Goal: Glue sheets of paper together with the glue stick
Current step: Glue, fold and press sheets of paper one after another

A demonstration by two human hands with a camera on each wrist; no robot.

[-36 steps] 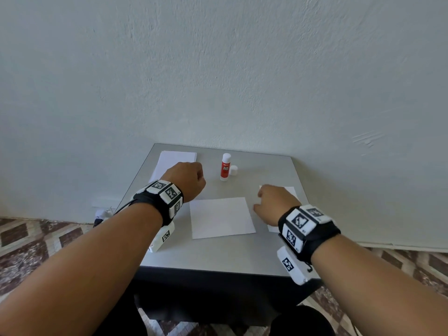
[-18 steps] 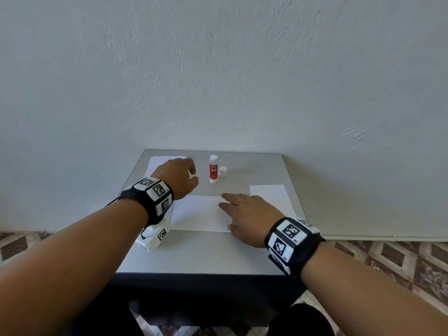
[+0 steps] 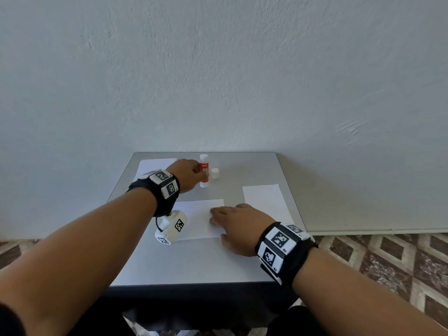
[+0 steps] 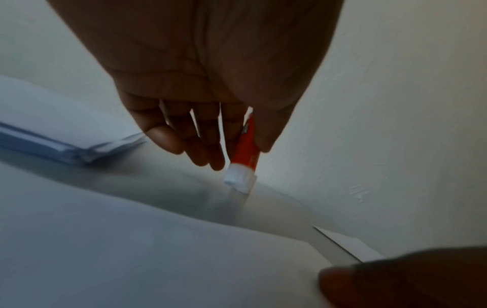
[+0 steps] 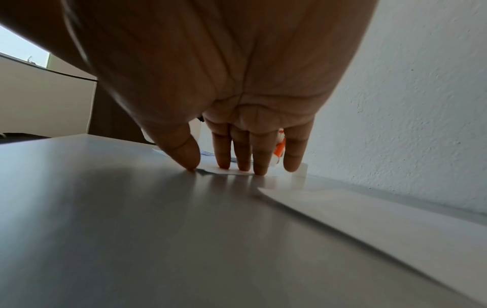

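An uncapped glue stick [image 3: 204, 171] with a red label stands upright at the back of the grey table [image 3: 194, 263], its white cap [image 3: 215, 173] just to its right. My left hand [image 3: 197, 174] has reached it. In the left wrist view the thumb and fingers [image 4: 210, 145] pinch the glue stick [image 4: 245, 145] at its red label. A white sheet [image 3: 194, 214] lies in the middle of the table. My right hand [image 3: 218, 215] lies flat on its right part, fingertips [image 5: 237, 162] pressing the paper [image 5: 231, 172].
A second white sheet [image 3: 264, 202] lies at the table's right edge. A stack of paper [image 3: 155, 164] sits at the back left corner, behind my left wrist. A plain wall rises directly behind the table. Patterned floor tiles [image 3: 388, 263] show to the right.
My left hand moved forward and right from the paper stack to the glue stick and took hold of it. My right hand shifted from the right sheet onto the middle sheet and flattened.
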